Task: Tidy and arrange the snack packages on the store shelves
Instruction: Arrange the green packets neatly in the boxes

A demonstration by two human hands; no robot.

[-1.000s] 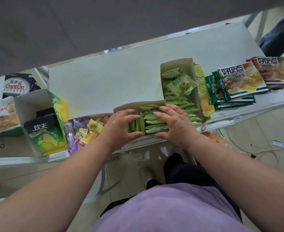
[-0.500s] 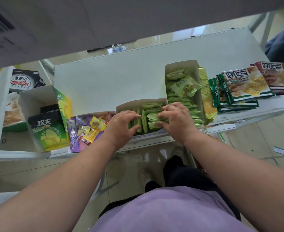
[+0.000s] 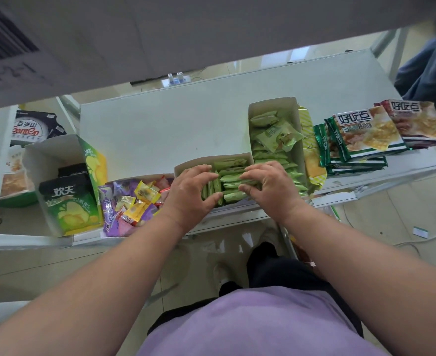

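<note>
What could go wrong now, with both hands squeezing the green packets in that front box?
The small box sits at the shelf's front edge; pressure from the left hand and right hand could tip it off. Bunching the green packets may pop some out. The left wrist is close to the loose candy pile and could sweep it.

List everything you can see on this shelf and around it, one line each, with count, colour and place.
small green snack packets: many, green, in front cardboard tray under both hands
tall cardboard box of green packets: one, beige, right of the tray
mixed wrapped candies: many, purple and yellow, open box left of the tray
green chip box: one, green, far left
flat biscuit packs: a stack, green-edged, far right
white shelf: one, white, beneath everything
left hand: on the packets
right hand: gripping packets
</note>
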